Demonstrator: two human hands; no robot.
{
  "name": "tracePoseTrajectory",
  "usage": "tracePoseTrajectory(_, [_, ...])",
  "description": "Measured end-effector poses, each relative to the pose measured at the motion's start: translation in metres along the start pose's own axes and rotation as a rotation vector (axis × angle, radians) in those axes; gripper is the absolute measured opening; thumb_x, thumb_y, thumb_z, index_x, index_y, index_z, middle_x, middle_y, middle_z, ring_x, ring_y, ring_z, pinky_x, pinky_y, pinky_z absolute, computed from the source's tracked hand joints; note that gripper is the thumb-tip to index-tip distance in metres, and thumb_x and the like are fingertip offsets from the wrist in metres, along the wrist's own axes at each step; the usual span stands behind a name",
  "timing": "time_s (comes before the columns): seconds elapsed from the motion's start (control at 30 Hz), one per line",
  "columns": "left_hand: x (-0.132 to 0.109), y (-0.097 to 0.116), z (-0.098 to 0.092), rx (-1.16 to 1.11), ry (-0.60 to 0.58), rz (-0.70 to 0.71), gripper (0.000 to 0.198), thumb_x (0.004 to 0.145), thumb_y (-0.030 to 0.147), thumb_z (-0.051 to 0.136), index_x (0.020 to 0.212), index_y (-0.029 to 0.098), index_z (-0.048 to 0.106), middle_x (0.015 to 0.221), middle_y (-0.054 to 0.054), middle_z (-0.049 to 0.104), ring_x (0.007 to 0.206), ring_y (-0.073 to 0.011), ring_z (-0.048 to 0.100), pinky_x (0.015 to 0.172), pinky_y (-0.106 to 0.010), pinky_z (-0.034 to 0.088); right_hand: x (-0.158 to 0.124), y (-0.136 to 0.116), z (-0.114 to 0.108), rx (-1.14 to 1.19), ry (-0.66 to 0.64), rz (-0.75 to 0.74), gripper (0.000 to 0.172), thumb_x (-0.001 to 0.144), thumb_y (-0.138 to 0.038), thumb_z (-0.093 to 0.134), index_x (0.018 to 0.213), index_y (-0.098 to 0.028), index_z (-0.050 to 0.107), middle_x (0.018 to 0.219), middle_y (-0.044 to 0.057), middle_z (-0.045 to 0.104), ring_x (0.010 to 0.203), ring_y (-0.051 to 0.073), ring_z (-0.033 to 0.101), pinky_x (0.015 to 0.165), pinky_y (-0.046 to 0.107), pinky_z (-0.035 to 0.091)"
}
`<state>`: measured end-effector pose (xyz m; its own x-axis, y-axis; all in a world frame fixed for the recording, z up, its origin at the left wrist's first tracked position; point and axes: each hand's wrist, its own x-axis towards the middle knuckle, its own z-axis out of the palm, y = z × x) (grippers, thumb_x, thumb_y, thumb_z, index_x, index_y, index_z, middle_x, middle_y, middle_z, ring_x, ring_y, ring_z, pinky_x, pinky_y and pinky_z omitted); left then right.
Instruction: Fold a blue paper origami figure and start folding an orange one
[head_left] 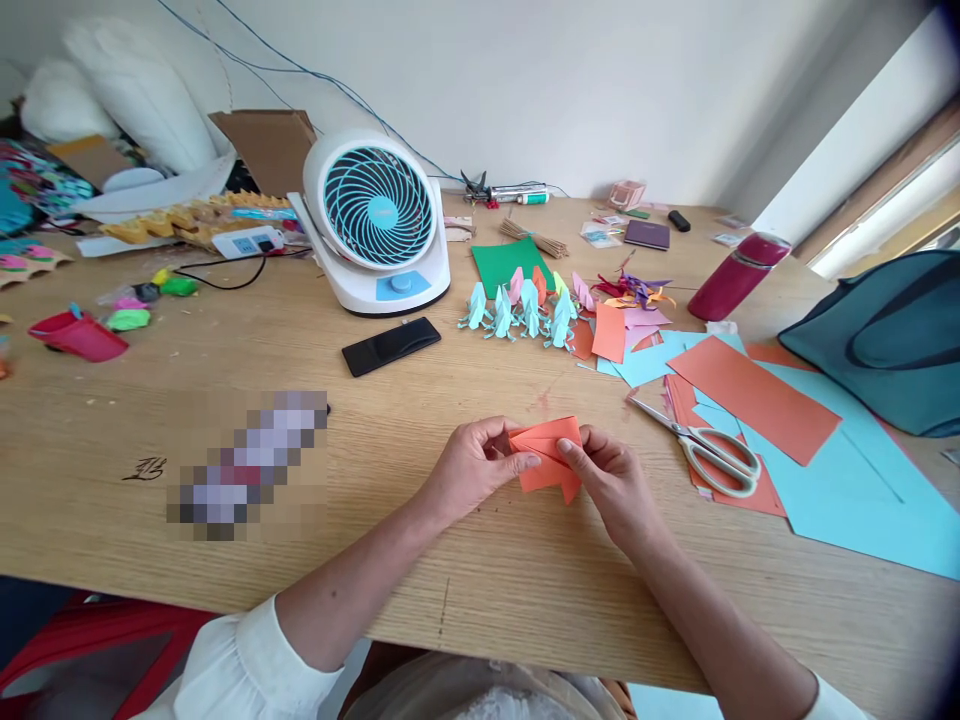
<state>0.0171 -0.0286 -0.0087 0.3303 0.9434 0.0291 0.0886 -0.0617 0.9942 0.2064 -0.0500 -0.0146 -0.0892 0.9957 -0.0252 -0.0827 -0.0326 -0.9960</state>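
A small folded piece of orange paper (pixel 546 462) is held between both hands above the table's front part. My left hand (pixel 480 465) pinches its left side, thumb on the front face. On the right side my right hand (pixel 611 475) grips it, with the thumb pressed on the paper and the other fingers behind, partly hidden. Layers and slanted folds show on the paper, and a pointed flap hangs at its lower right. Beyond the hands stand several folded light-blue paper figures (pixel 529 308), with pink, orange and yellow ones behind them.
Scissors (pixel 705 445) lie on orange and blue sheets (pixel 862 480) at the right, near a teal bag (pixel 885 340) and a red bottle (pixel 739 277). A fan (pixel 379 215) and a black phone (pixel 391 347) are at the back left. A blurred object (pixel 251 465) lies left.
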Motion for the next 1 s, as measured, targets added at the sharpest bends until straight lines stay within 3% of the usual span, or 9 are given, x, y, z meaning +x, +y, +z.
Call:
tracePoseTrajectory(0.17, [-0.001, 0.0051, -0.002, 0.028, 0.048, 0.012, 0.024, 0.081, 0.036, 0.07, 0.085, 0.013, 0.07, 0.072, -0.001, 0.065, 0.063, -0.0109, 0.054, 0.06, -0.022, 0.042, -0.0016, 0.0003, 0.0022, -0.007, -0.017, 0.015, 0.035, 0.082, -0.051, 0.072, 0.074, -0.018, 0.063, 0.067, 0.0, 0.057, 0.06, 0.011, 0.045, 0.054, 0.023, 0.034])
tracePoseTrajectory(0.37, [-0.001, 0.0042, -0.0021, 0.085, 0.048, 0.003, 0.021, 0.078, 0.035, 0.072, 0.079, 0.014, 0.07, 0.068, 0.0, 0.065, 0.06, -0.0108, 0.053, 0.059, -0.022, 0.041, -0.0002, -0.0012, 0.003, 0.048, 0.002, 0.007, 0.033, 0.077, -0.051, 0.076, 0.079, -0.02, 0.064, 0.072, 0.0, 0.061, 0.063, 0.013, 0.052, 0.057, 0.025, 0.042])
tracePoseTrajectory(0.77, [-0.002, 0.0033, 0.0009, 0.119, -0.001, 0.029, 0.019, 0.078, 0.033, 0.073, 0.08, 0.015, 0.074, 0.074, -0.002, 0.07, 0.065, -0.0123, 0.058, 0.063, -0.023, 0.044, 0.0002, -0.0058, 0.0017, -0.022, 0.044, -0.002, 0.04, 0.075, -0.055, 0.076, 0.065, -0.02, 0.059, 0.06, -0.002, 0.053, 0.054, 0.011, 0.04, 0.048, 0.024, 0.032])
tracePoseTrajectory(1.0, [-0.0053, 0.011, 0.0002, 0.068, -0.004, -0.034, 0.023, 0.078, 0.034, 0.073, 0.086, 0.014, 0.078, 0.079, -0.005, 0.074, 0.068, -0.0149, 0.062, 0.065, -0.024, 0.046, 0.0003, -0.0047, 0.0028, -0.037, 0.06, -0.017, 0.039, 0.075, -0.054, 0.076, 0.065, -0.02, 0.06, 0.061, -0.001, 0.056, 0.055, 0.012, 0.043, 0.049, 0.025, 0.034])
